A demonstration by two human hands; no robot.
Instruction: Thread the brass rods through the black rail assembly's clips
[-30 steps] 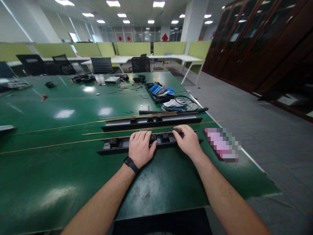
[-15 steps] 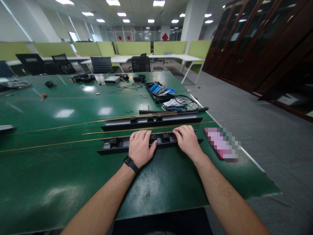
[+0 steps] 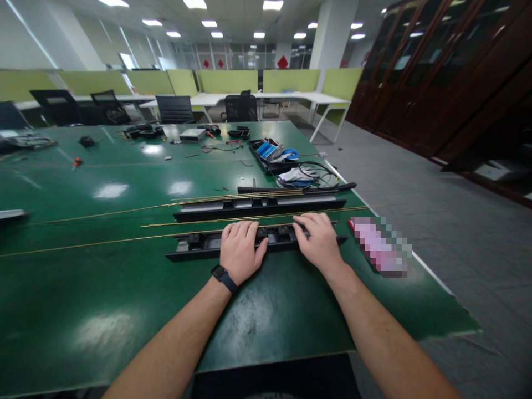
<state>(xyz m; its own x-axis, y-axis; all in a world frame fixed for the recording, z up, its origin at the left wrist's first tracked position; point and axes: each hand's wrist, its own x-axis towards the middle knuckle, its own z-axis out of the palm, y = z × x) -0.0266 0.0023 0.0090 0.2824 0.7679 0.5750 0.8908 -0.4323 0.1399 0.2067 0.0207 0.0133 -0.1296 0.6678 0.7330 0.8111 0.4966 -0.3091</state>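
A long black channel rail (image 3: 193, 256) lies crosswise on the green table, with several black blocks (image 3: 285, 232) seated inside it. Over its middle, my left hand (image 3: 240, 249) grips the rail, fingers across the far edge and thumb at the near side beside a block. A thin brass-coloured rod (image 3: 124, 241) runs along the rail's far side and out to the left, passing by the left fingers. At the rail's right end is my right hand (image 3: 322, 244), its thumb apart from the fingers, close to the rod. Its fingertips are partly hidden.
Behind lies a second black rail (image 3: 291, 208) with more brass rods (image 3: 208, 222) beside it. A pink, blurred-out object (image 3: 378, 246) is at the right. Farther back are a black tray (image 3: 266, 160) of blue items, gloves (image 3: 297, 176) and cables. The table's edge (image 3: 428, 277) runs along the right.
My right thumb has come away from the index fingertip, where the two were pinched near the rod. My left hand stays on the rail. The view has shifted slightly.
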